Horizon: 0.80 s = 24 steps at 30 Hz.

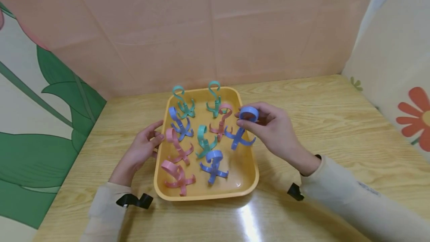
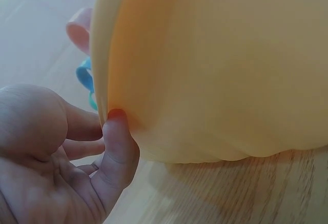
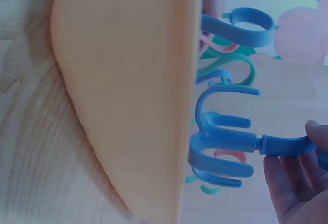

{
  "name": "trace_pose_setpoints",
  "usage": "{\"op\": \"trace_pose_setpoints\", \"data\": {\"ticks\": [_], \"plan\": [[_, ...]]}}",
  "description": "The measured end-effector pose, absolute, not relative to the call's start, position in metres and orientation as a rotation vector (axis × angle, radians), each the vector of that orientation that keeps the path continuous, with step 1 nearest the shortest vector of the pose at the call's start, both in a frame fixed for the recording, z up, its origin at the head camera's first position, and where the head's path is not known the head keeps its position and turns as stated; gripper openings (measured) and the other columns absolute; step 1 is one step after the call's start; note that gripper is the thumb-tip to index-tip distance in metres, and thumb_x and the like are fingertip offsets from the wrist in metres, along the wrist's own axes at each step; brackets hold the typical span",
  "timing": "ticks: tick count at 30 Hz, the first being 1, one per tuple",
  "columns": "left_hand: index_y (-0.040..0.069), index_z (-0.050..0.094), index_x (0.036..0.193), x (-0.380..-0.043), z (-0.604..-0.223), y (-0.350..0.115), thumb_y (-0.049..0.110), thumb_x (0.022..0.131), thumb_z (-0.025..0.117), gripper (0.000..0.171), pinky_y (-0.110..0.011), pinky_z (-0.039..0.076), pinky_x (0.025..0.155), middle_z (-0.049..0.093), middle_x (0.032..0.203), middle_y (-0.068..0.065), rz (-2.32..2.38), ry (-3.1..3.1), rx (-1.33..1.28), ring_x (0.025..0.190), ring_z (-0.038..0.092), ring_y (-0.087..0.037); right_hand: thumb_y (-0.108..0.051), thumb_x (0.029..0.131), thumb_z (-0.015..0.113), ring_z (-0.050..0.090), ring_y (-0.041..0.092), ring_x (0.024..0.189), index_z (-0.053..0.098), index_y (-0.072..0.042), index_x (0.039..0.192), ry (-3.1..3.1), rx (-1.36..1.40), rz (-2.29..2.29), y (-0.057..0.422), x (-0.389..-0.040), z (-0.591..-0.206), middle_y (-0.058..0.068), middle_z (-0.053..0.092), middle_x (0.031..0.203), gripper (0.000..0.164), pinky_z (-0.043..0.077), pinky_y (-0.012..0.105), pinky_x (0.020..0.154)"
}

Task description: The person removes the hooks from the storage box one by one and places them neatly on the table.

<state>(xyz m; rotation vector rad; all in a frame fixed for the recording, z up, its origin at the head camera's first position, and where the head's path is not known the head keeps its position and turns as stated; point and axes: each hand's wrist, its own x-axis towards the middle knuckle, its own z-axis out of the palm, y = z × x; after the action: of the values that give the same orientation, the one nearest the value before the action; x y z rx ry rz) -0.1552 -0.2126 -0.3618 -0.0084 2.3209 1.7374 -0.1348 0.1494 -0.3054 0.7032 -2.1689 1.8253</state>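
Note:
My right hand (image 1: 279, 133) pinches the curled top of a blue four-pronged hanging hook (image 1: 238, 138) between thumb and fingers. The hook hangs upright by the right rim of a yellow plastic tray (image 1: 205, 198), its prongs down. In the right wrist view the blue hook (image 3: 225, 139) shows its prongs beside the tray's rim; whether they touch it I cannot tell. At the tray's left side, my left hand (image 1: 142, 146) grips the rim. The left wrist view shows fingertips against the tray wall (image 2: 215, 80), with part of the hand behind the rim.
Inside the tray stand several similar hooks: green ones at the back (image 1: 186, 109), pink ones (image 1: 181, 182) at the front left, and a blue one (image 1: 214, 169) at the front. A wooden table (image 1: 319, 122) lies beneath, with a pink sheet (image 1: 161, 29) behind it.

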Motion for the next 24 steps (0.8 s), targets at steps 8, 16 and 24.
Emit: {"op": "trace_pose_setpoints", "data": {"ticks": [8,16,24], "plan": [[0.009,0.029,0.159,-0.154,-0.362,-0.214,0.006,0.106,0.047,0.056,-0.032,0.058,0.054,0.050,0.114,-0.021,1.755,2.315,-0.013,0.079,0.063,-0.020,0.010,0.086,0.074,0.073,0.021,0.094,0.071,0.006,0.110,-2.104,0.709,1.815,0.161,-0.141,-0.299,0.020,0.073,0.103,0.025,0.059,0.030,0.079],[0.009,0.028,0.159,-0.155,-0.364,-0.214,0.005,0.106,0.047,0.056,-0.031,0.057,0.054,0.050,0.113,-0.020,1.771,2.304,-0.015,0.077,0.063,-0.019,0.002,0.087,0.076,0.072,0.020,0.099,0.072,0.004,0.111,-2.077,0.549,1.960,0.179,-0.159,-0.298,0.015,0.074,0.103,0.024,0.057,0.027,0.085],[0.010,0.028,0.159,-0.155,-0.364,-0.213,0.006,0.107,0.046,0.056,-0.032,0.058,0.055,0.051,0.113,-0.020,1.768,2.299,-0.014,0.077,0.063,-0.020,-0.008,0.090,0.077,0.071,0.017,0.100,0.070,0.005,0.116,-2.165,0.402,1.935,0.195,-0.181,-0.303,0.011,0.074,0.107,0.030,0.056,0.025,0.086]]}}
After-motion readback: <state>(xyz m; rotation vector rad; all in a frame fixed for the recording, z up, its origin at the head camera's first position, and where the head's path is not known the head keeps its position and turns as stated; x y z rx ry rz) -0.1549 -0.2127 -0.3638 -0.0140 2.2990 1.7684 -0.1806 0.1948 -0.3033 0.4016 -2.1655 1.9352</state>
